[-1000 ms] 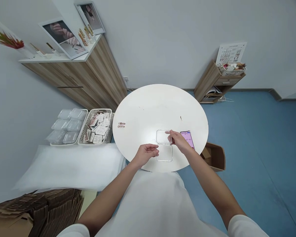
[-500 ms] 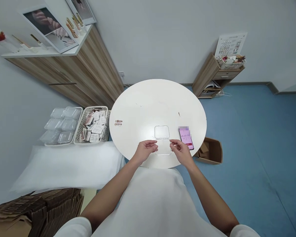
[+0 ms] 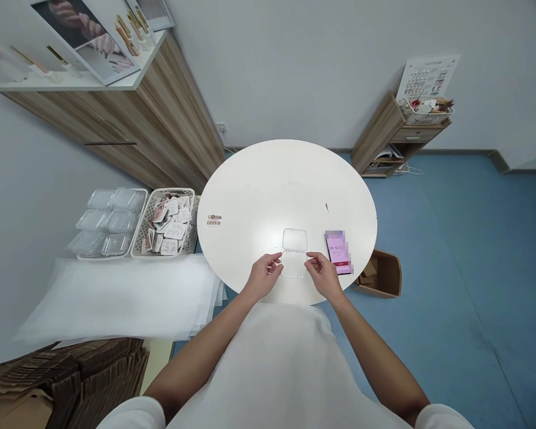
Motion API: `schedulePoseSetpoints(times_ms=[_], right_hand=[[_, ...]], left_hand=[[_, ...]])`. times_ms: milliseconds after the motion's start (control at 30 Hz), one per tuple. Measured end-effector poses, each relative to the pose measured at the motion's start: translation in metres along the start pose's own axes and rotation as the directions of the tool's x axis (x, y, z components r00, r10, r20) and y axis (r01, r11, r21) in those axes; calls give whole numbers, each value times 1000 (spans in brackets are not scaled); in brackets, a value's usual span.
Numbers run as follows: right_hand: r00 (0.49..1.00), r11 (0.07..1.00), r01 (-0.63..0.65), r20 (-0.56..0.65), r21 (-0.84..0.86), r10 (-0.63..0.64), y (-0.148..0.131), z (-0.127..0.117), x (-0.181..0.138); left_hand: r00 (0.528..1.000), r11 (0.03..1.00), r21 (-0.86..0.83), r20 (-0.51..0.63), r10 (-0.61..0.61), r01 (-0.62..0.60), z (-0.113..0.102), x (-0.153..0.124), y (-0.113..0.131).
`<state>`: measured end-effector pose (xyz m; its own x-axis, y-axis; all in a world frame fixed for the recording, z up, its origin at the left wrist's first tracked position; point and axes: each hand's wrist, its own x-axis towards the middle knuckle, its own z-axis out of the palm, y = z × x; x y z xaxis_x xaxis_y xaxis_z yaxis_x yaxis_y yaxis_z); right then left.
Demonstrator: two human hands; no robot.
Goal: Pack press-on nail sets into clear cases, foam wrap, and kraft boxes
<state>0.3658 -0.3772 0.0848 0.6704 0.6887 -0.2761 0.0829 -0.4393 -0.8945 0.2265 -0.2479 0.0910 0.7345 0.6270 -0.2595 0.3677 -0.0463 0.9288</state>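
A clear plastic hinged box (image 3: 295, 240) lies opened out flat near the front edge of the white oval table (image 3: 277, 179). Its far half points away from me and its near half lies between my hands. My left hand (image 3: 264, 275) pinches the left rim of the near half with thumb and fingers. At the opposite rim, my right hand (image 3: 322, 274) grips in the same way. No contents show in the box. Just right of my right hand lies a phone (image 3: 338, 253) with a pink timer screen, partly pixelated.
Left on the table is a small printed card (image 3: 214, 220). Beyond the table's left side stand a basket of cards (image 3: 136, 238) and clear boxes (image 3: 124, 221), above white sheets (image 3: 129, 298). A cardboard box (image 3: 390, 277) sits on the floor at right. A wooden cabinet (image 3: 174, 113) rises behind.
The view has shifted slightly. Both hands keep their hold on the near half of the clear box, and the right hand sits a little closer to the left one.
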Motion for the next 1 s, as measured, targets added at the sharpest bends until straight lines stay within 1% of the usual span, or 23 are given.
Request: schedulePoseSetpoints(times_ms=[233,400,567,800,900,1000], right_hand=[[1000,998,-13,-6,-65,12,11,13,23],[998,993,-56,17,-102,58,29,22,45],[993,987,-108,32,-117,113,48,31,60],[977,967,-197,49,-162,207,71,39,67],[973,960,-202,70,-193,219,77,40,67],[973,955,-186,95,-232,213,80,40,64]], left_hand=[[997,996,30,2,-83,83,1,19,-18],[983,983,20,-12,-183,183,7,40,-37],[965,964,19,5,-264,264,14,54,-56],[956,956,34,18,-292,291,22,61,-80],[957,956,56,22,-289,287,25,61,-88],[967,963,109,33,-252,247,27,59,-94]])
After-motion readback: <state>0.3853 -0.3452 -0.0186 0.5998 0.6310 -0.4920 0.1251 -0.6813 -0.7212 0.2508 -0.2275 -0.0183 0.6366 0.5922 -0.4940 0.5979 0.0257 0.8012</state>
